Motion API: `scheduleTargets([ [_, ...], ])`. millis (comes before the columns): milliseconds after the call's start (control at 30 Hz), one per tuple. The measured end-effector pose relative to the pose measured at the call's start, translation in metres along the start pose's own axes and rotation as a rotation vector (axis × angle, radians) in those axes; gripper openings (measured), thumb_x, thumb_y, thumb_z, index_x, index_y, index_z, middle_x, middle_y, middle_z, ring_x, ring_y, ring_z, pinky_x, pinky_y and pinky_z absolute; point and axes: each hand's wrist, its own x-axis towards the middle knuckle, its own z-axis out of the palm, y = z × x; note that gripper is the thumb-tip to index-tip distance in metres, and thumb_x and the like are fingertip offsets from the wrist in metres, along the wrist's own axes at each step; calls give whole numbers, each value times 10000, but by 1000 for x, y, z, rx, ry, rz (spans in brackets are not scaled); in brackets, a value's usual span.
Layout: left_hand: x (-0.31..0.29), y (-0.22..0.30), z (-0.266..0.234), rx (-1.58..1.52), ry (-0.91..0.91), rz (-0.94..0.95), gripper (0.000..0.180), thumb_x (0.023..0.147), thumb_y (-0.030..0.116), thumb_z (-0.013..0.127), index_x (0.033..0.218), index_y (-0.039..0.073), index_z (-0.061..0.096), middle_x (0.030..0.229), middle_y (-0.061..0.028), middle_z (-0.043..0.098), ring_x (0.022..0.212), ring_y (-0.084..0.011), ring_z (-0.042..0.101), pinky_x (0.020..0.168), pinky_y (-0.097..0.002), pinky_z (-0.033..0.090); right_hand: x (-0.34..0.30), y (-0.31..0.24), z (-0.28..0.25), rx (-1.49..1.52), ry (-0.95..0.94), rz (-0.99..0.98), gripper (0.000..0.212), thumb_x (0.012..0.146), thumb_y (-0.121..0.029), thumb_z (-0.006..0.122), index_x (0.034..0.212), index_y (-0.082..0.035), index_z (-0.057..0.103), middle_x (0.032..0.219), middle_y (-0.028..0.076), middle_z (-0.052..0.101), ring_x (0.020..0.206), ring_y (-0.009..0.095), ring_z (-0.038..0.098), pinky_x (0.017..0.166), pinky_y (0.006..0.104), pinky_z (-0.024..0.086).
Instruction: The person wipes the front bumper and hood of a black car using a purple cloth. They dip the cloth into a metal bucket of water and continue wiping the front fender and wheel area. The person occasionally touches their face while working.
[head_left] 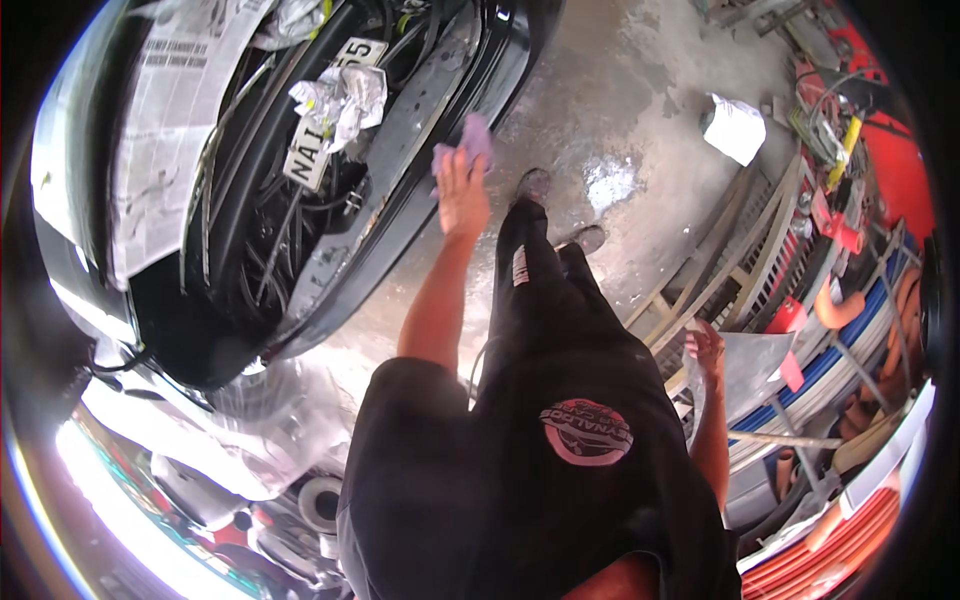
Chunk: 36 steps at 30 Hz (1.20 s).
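My left hand (463, 200) presses a purple cloth (470, 147) with its fingers, beside the edge of a shiny black car body panel (400, 215). The cloth is slightly blurred; whether it touches the panel I cannot tell. Inside the panel lie cables and a white number plate (305, 165), partly covered by crumpled paper (350, 103). My right hand (706, 347) hangs at my right side, its fingers loosely bent and apart. Close by it is a grey, see-through sheet (752, 365); contact between them is not clear.
Newspaper masking (175, 130) covers the car at the left. Clear plastic sheeting (290, 415) lies behind it. On the right stand wooden slats (755, 255), a rack with blue and white lengths (840, 345) and orange pipes (825, 545). White paper (735, 130) rests on the concrete floor (610, 80).
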Motion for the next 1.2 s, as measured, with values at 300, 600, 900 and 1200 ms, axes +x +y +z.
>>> scheduleTargets([
  [300, -167, -114, 19, -47, 191, -442, 774, 902, 98, 657, 1613, 65, 355, 1658, -306, 281, 1519, -578, 262, 1243, -581, 325, 30, 0, -14, -94, -82, -143, 551, 1019, -327, 615, 1486, -36, 581, 1083, 127, 784, 873, 199, 764, 720, 324, 591],
  [600, -77, -19, 14, 86, 221, -513, 693, 886, 124, 680, 1542, 55, 467, 1486, -262, 422, 1333, -517, 456, 1109, -574, 463, 17, 53, -20, -43, -16, -106, 492, 992, -253, 597, 1425, -24, 628, 943, 113, 775, 767, 190, 751, 642, 308, 578],
  [900, 64, 39, -8, 215, 58, -176, 557, 809, 104, 767, 1338, 132, 597, 1341, -174, 529, 1216, -452, 551, 992, -508, 529, -7, 56, 31, 126, 149, -113, 494, 1029, -280, 590, 1459, -36, 589, 946, 104, 752, 721, 159, 701, 596, 316, 551],
  [1200, 214, 78, -65, -302, 25, -97, 310, 881, 225, 763, 1178, 138, 763, 1249, -178, 634, 1141, -398, 634, 965, -486, 525, -3, 28, 123, 579, 205, -64, 471, 1001, -176, 593, 1387, 93, 597, 893, 146, 740, 717, 199, 713, 633, 322, 589],
])
